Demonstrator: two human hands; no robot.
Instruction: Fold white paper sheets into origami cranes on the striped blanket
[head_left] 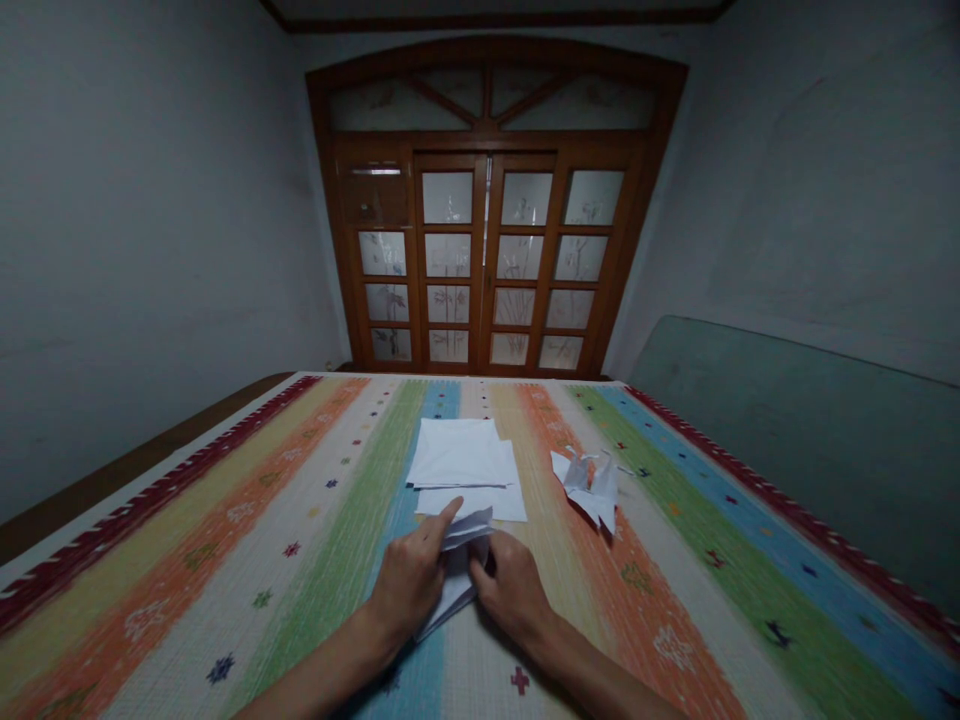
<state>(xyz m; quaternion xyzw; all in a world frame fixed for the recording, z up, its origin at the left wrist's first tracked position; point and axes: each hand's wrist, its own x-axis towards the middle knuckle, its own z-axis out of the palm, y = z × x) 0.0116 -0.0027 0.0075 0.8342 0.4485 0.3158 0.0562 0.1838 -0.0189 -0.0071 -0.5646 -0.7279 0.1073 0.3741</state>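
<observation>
Between my two hands is a piece of folded white paper (459, 580), its layers partly spread apart at the top. My left hand (411, 572) grips the paper's left side, with the index finger stretched forward along it. From the right, my right hand (516, 585) has its thumb and curled fingers closed on the paper's other edge. Just beyond my hands lies a stack of white paper sheets (459, 455), the sheets slightly offset from one another. To the right of the stack sits a folded white paper shape (592, 488) with pointed flaps.
A striped, multicoloured tablecloth (315, 560) covers the table. Wooden doors with glass panes (487, 260) stand beyond its far edge. A greenish panel (795, 440) leans along the right wall, and a dark wooden edge (135, 460) runs along the left.
</observation>
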